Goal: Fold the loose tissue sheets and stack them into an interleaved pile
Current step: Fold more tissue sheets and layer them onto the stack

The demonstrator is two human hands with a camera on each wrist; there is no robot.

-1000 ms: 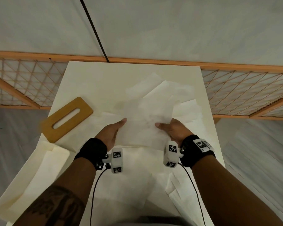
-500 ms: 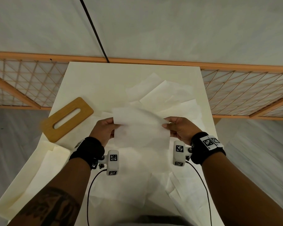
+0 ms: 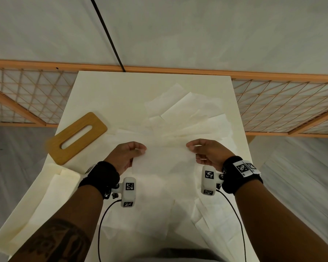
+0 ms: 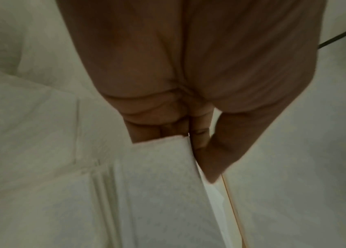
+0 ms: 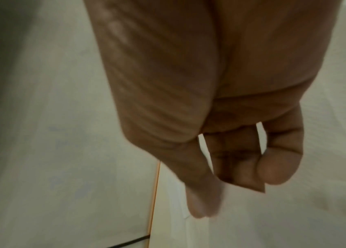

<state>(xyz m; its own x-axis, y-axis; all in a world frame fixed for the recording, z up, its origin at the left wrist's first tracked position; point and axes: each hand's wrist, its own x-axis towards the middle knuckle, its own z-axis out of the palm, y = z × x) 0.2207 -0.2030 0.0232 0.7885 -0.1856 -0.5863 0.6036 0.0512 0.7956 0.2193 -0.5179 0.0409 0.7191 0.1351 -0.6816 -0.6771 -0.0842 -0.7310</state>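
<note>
Two hands (image 3: 128,156) (image 3: 208,154) pinch tissue sheet (image 3: 165,159); box (image 3: 17,220) (left) holds tissues.

Both wrist views are blurred. In the right wrist view the right hand (image 5: 220,117) shows curled fingers (image 5: 278,161), but whether they pinch the sheet (image 3: 165,159) cannot be told there. In the left wrist view the left hand (image 4: 188,83) has its fingertips hidden behind the sheet's folded edge. In the head view the picture's bottom edge cuts off the worktop (image 3: 121,91) at its near edge, and both forearms. The tray (image 3: 17,233) at the near left corner runs under the left arm. White sheets on the white worktop blend; their number cannot be told.
</note>
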